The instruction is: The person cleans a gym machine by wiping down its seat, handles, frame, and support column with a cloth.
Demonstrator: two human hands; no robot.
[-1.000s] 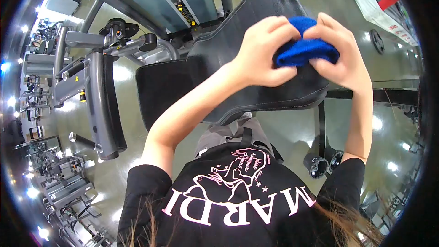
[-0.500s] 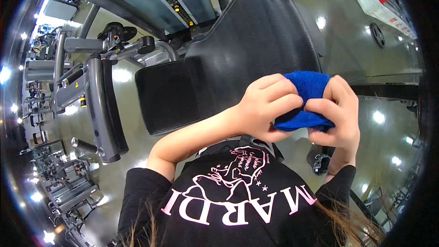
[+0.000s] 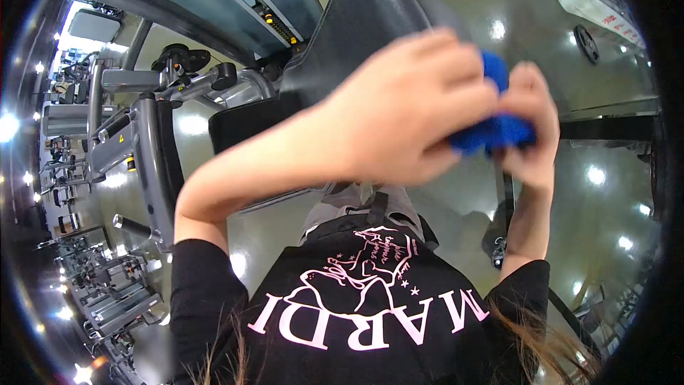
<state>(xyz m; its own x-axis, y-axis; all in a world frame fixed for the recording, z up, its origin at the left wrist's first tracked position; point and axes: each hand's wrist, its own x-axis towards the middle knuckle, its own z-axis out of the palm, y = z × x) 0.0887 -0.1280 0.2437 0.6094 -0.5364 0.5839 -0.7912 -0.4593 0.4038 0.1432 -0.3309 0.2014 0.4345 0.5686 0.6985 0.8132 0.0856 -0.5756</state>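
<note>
You have both hands up in front of your chest, at the far side from the padded bar (image 3: pixel 157 164), with one blue cloth (image 3: pixel 511 130) bunched between them. Your left hand (image 3: pixel 420 110) crosses in from the left with its back to the camera. Its fingers are curled around the cloth's left side, though the blur hides exactly where each one presses. Your right hand (image 3: pixel 533 117) grasps the other side, fingers bent in over the folds and the thumb apparently below. Neither hand has let go.

Gripping from two opposite sides probably keeps so soft a thing bundled, since it would sag open if only one side were pinched; each hand also gives the other something to work against. The cloth shows as separate lumps above and below your fingers, which suggests that it is squeezed or folded at the middle.

It is off any surface, held up in the air near the black pad (image 3: pixel 349 36); your left hand covers part of that pad, so you cannot tell whether the cloth hangs over its edge. Your bent elbows stand out to either side, likely to bring both fists together at one height.
</note>
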